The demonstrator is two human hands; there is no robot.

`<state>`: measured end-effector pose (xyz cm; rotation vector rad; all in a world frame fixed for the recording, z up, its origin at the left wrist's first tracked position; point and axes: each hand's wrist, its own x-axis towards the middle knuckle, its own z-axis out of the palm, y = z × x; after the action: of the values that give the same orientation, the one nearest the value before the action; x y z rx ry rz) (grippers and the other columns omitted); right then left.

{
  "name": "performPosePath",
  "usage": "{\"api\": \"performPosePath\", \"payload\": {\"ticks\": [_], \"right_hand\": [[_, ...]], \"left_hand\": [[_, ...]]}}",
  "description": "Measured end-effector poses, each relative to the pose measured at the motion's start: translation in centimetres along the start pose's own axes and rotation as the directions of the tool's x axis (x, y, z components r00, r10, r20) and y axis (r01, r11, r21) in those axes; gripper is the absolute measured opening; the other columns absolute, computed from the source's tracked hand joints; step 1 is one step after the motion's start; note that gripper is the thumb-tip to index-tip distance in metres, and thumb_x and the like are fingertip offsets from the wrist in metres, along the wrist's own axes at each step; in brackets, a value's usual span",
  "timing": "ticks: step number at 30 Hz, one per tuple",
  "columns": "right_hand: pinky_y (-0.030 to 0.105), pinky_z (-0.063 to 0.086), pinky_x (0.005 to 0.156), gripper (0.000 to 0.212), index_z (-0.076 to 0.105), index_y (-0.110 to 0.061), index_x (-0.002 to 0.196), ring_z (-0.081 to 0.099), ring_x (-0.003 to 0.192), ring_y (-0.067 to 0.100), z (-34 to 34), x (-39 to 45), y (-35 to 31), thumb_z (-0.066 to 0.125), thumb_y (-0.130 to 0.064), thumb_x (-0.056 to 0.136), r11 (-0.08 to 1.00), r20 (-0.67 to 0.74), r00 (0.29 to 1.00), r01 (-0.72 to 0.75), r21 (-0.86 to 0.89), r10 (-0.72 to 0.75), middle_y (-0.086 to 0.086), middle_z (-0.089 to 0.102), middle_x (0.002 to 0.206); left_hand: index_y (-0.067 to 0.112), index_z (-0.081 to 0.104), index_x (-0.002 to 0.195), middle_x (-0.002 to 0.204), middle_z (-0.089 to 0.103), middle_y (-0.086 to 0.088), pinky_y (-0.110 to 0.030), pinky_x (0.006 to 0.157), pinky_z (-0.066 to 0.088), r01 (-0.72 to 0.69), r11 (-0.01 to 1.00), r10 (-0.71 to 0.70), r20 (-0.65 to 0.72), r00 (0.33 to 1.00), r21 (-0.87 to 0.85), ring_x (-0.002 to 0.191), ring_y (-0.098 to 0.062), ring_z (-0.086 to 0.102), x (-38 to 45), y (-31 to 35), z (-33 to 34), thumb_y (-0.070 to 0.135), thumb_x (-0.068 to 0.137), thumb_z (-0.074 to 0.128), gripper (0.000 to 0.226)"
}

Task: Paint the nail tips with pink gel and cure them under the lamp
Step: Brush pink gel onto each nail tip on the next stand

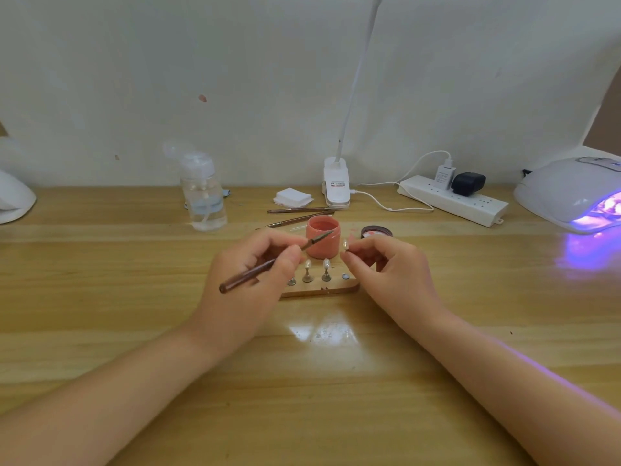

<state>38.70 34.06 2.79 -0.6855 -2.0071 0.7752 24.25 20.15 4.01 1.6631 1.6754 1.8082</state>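
Observation:
My left hand point(250, 280) grips a brown gel brush point(268, 264), its tip raised in front of the open pink gel jar point(322, 238). My right hand point(386, 274) pinches a small stand with a pale nail tip point(345, 245) just right of the jar. Below both hands lies a wooden holder point(336, 286) with further nail tips point(325, 265) upright on metal stands; its left end is hidden by my left hand. The jar's dark lid point(376, 232) lies behind my right hand. The curing lamp point(571, 193) glows purple at the far right.
Two spare brushes point(299, 213) lie behind the jar. A clear pump bottle point(203, 193) stands back left, white wipes point(291, 197) and a clip desk lamp point(336, 183) at the back middle, a power strip point(453, 200) back right. A white object point(13, 200) sits at the left edge.

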Motion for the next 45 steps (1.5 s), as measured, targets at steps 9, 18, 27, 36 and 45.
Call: {"api": "performPosePath", "payload": {"ticks": [9,18,27,36,45], "right_hand": [[0.008,0.037,0.060,0.003,0.073,-0.014,0.083,0.055,0.065,-0.005,-0.1,-0.1,0.0,0.073,-0.011,0.084,0.999,0.014,0.999,0.050,-0.018,-0.050,-0.017,0.061,0.066],[0.009,0.036,0.060,0.003,0.073,-0.014,0.083,0.054,0.064,-0.004,0.0,-0.1,0.1,0.074,-0.011,0.083,0.996,0.005,0.997,0.082,-0.019,-0.082,-0.019,0.058,0.063],[0.010,0.036,0.060,0.006,0.072,-0.016,0.083,0.053,0.066,-0.004,0.0,-0.1,0.2,0.073,-0.010,0.084,0.994,0.019,0.994,0.104,-0.015,-0.104,-0.019,0.060,0.067],[0.010,0.036,0.060,0.004,0.073,-0.015,0.084,0.053,0.065,-0.003,0.0,0.0,0.2,0.073,-0.011,0.084,0.994,0.015,0.994,0.106,-0.020,-0.106,-0.017,0.061,0.068],[0.008,0.038,0.063,0.003,0.073,-0.014,0.087,0.055,0.069,-0.004,0.0,0.0,0.3,0.072,-0.011,0.085,0.993,0.016,0.994,0.108,-0.044,-0.108,-0.018,0.062,0.070]], "left_hand": [[0.032,0.065,0.103,0.094,0.072,0.010,-0.030,0.079,0.056,-0.055,0.996,0.052,0.046,0.998,0.065,0.091,-0.011,0.070,-1.0,-0.3,0.7,0.034,0.088,0.050,0.021],[0.024,0.068,0.098,0.091,0.072,0.011,-0.038,0.076,0.057,-0.083,0.992,0.077,0.067,0.995,0.096,0.088,-0.010,0.071,-1.2,-0.5,0.7,0.030,0.089,0.049,0.022],[0.031,0.066,0.103,0.094,0.072,0.014,-0.034,0.078,0.057,-0.077,0.990,0.073,0.041,0.997,0.117,0.090,-0.007,0.070,-1.0,-0.4,0.9,0.033,0.090,0.050,0.021],[0.028,0.067,0.106,0.095,0.074,0.012,-0.034,0.080,0.058,-0.059,0.996,0.057,0.033,0.998,0.064,0.091,-0.010,0.071,-1.1,-0.3,1.0,0.033,0.090,0.052,0.023],[0.027,0.069,0.103,0.093,0.074,0.010,-0.039,0.079,0.057,-0.040,0.997,0.037,0.043,0.998,0.069,0.090,-0.013,0.071,-1.1,-0.1,0.9,0.033,0.088,0.051,0.024]]}}
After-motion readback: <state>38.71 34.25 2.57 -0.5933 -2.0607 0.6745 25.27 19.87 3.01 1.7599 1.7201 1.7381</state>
